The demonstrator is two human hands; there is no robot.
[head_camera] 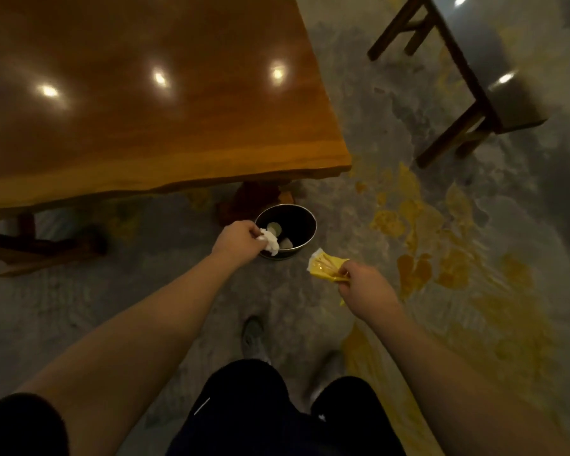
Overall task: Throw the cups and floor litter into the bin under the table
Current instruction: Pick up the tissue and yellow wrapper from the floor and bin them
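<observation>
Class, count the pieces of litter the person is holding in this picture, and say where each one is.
2. A crumpled white tissue is in the left hand, over the bin's rim. A yellow wrapper is in the right hand, beside the bin. More may be hidden inside the fists.

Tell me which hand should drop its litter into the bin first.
Left. The left hand holds the white tissue right at the bin rim, so letting go should likely land it inside. The right hand with the yellow wrapper is off to the bin's side.
</observation>
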